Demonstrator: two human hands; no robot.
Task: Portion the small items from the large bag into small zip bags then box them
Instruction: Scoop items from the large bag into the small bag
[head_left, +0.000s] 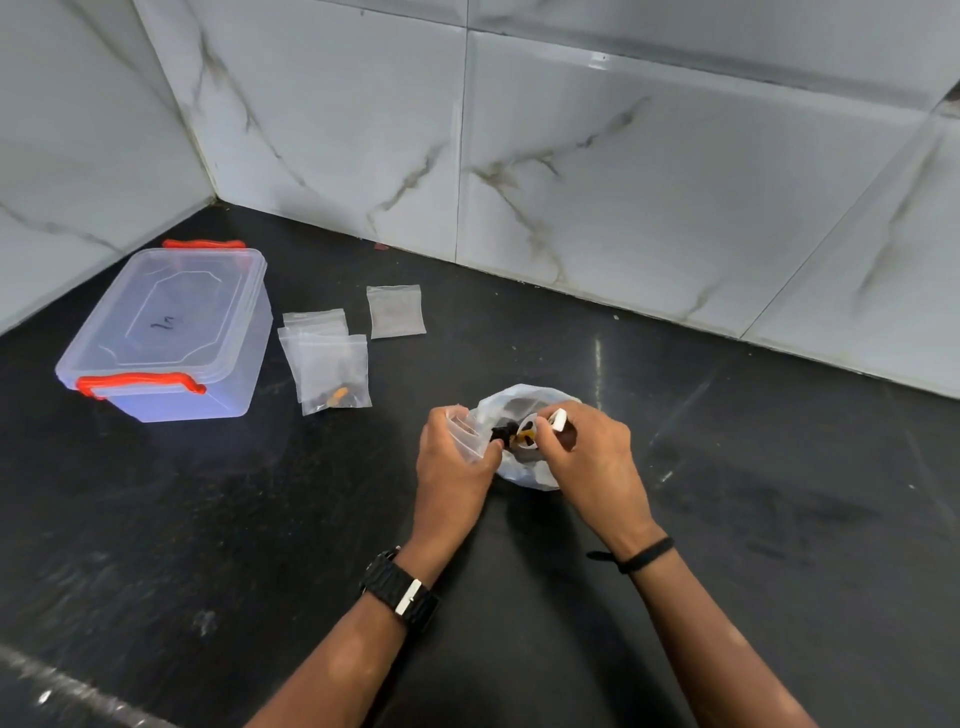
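— While the large bag sits at centre frame on the black countertop, what are the hands doing?
— The left hand grips a small zip bag by its mouth; the right hand pinches a white scoop holding dark and orange small items just beside that mouth.
— And the rest?
— Left of centre lie more zip bags, one holding a few pieces, another apart. The lidded clear box, red latches, stands at far left.
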